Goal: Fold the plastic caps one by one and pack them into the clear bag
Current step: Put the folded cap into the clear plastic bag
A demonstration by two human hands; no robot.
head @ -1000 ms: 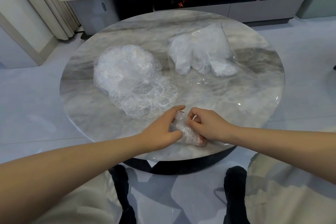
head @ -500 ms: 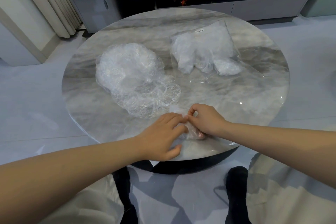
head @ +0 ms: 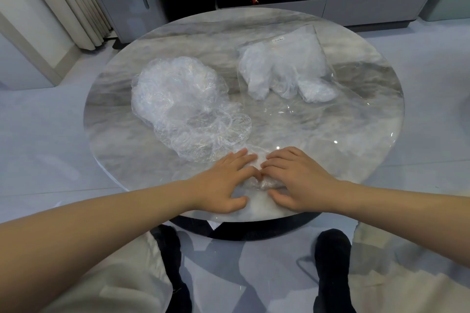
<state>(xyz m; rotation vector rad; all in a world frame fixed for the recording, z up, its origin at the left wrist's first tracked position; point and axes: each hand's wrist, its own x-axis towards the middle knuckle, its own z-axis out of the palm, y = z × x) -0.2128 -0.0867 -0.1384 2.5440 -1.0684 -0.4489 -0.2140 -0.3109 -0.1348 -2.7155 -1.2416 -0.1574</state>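
From the head view, both hands lay flat at the table's near edge, fingers straight: the left hand and right hand pressed one cap between them. The pile of caps sat left of centre, the bag toward the far right

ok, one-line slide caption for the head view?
Both hands, left hand and right hand, press a plastic cap flat on the round table, between loose caps and clear bag.

Grey-veined marble table, translucent white caps.
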